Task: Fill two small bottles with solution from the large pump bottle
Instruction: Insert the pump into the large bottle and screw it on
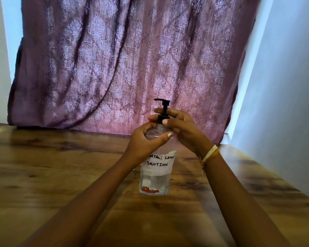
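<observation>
Gripping the clear shoulder of the large pump bottle (156, 172), the left hand (146, 139) curls round it and hides the start of the handwritten label (159, 162), which reads "…ONTACT LENS SOLUTION". The bottle stands upright on the wooden table (43, 166), whose broad left side lies bare, its far edge meeting the purple curtain (123, 59). The black pump (163, 111) rises between the hands. The right hand (178, 125) pinches the pump's collar, fingers partly behind the stem; a banded wrist (210, 155) follows. The table's right edge runs near the pale wall (284, 86).
</observation>
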`<action>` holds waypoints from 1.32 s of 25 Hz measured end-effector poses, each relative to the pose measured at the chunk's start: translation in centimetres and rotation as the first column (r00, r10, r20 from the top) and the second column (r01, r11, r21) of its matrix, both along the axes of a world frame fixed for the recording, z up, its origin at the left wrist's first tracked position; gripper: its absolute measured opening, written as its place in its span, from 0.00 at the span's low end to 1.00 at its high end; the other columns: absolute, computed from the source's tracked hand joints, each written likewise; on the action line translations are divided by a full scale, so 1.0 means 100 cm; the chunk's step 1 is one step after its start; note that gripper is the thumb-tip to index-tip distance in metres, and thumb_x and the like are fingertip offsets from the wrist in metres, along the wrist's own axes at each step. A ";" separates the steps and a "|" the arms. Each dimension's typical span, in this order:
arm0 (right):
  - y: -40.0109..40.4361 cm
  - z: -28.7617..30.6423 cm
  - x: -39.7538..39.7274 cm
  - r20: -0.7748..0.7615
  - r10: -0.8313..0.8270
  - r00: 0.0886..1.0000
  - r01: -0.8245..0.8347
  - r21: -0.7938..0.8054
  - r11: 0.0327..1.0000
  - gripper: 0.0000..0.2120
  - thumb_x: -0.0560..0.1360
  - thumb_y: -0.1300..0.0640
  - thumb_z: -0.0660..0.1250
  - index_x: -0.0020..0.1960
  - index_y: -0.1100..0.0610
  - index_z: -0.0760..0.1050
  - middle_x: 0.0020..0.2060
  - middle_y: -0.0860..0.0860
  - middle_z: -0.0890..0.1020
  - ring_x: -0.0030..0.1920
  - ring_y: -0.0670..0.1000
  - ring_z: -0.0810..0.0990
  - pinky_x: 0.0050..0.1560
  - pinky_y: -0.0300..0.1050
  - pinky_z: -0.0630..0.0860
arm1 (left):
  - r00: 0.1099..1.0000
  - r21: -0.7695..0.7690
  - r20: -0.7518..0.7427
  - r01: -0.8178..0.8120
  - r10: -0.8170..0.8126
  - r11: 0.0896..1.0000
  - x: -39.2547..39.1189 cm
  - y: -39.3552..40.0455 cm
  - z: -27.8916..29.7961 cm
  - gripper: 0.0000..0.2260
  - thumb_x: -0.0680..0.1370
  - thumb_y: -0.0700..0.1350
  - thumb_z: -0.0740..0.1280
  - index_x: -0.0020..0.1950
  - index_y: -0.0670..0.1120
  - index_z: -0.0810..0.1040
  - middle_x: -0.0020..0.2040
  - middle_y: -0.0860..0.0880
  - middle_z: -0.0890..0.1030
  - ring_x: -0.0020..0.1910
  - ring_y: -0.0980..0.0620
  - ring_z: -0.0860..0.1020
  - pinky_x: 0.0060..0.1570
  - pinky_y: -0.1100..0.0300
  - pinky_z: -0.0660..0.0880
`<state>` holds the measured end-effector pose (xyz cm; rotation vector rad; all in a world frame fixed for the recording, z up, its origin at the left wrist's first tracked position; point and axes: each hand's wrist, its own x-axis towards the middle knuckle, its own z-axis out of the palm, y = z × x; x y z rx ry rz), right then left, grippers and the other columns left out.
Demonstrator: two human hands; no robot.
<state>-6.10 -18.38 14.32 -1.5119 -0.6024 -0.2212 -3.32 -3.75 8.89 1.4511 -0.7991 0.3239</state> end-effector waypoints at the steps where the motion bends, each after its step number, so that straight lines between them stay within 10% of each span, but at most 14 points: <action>1: -0.004 -0.002 0.000 0.001 0.006 1.000 -0.006 0.020 1.000 0.17 0.71 0.68 0.65 0.60 0.65 0.75 0.53 0.61 0.83 0.54 0.58 0.83 0.57 0.51 0.80 | 1.000 -0.002 0.012 -0.008 0.008 1.000 0.000 -0.001 0.000 0.15 0.69 0.50 0.74 0.53 0.45 0.81 0.47 0.50 0.86 0.46 0.57 0.84 0.46 0.62 0.80; 7: 0.010 -0.010 0.010 0.128 -0.328 0.936 0.332 -0.012 0.943 0.14 0.66 0.68 0.76 0.44 0.56 0.74 0.36 0.48 0.81 0.37 0.46 0.81 0.40 0.39 0.80 | 1.000 0.016 0.029 -0.005 0.004 1.000 0.002 -0.002 0.000 0.12 0.72 0.42 0.74 0.55 0.45 0.78 0.46 0.56 0.82 0.43 0.68 0.81 0.41 0.72 0.76; 12: -0.002 -0.011 -0.001 0.008 0.012 1.000 -0.012 0.079 0.997 0.20 0.73 0.64 0.64 0.63 0.68 0.73 0.59 0.64 0.79 0.58 0.57 0.80 0.61 0.51 0.78 | 0.999 0.042 0.042 0.008 -0.010 0.999 0.001 0.000 -0.002 0.11 0.73 0.44 0.72 0.53 0.45 0.77 0.46 0.57 0.81 0.44 0.71 0.79 0.41 0.74 0.75; 18: 0.003 -0.020 0.005 0.075 -0.228 0.971 0.221 0.097 0.970 0.16 0.64 0.64 0.76 0.50 0.58 0.78 0.43 0.53 0.85 0.45 0.51 0.84 0.46 0.43 0.81 | 0.996 0.045 0.009 0.087 -0.088 0.995 -0.002 0.005 -0.002 0.19 0.70 0.46 0.71 0.57 0.39 0.74 0.47 0.54 0.81 0.43 0.69 0.80 0.40 0.72 0.76; 24: -0.002 -0.012 -0.006 0.027 0.041 0.999 -0.043 0.103 0.994 0.16 0.77 0.64 0.60 0.64 0.66 0.73 0.57 0.61 0.81 0.58 0.56 0.81 0.59 0.50 0.79 | 0.998 0.064 0.016 0.064 -0.066 0.996 -0.002 0.006 -0.003 0.19 0.70 0.48 0.73 0.56 0.42 0.75 0.47 0.56 0.82 0.45 0.69 0.80 0.41 0.73 0.74; 30: 0.008 -0.014 -0.001 0.137 -0.317 0.939 0.308 0.082 0.948 0.12 0.67 0.68 0.74 0.48 0.58 0.79 0.39 0.49 0.86 0.41 0.48 0.85 0.42 0.39 0.81 | 0.999 0.075 0.022 0.040 -0.041 0.996 -0.005 0.005 -0.002 0.15 0.71 0.45 0.72 0.56 0.45 0.75 0.47 0.57 0.81 0.45 0.72 0.79 0.41 0.75 0.73; 33: 0.009 -0.014 -0.003 0.127 -0.284 0.950 0.284 0.018 0.959 0.16 0.69 0.60 0.74 0.56 0.57 0.77 0.46 0.52 0.85 0.49 0.50 0.84 0.50 0.43 0.81 | 0.999 0.079 0.018 0.027 -0.029 0.996 -0.005 0.004 -0.002 0.14 0.72 0.45 0.73 0.54 0.50 0.74 0.47 0.59 0.80 0.45 0.73 0.78 0.42 0.76 0.73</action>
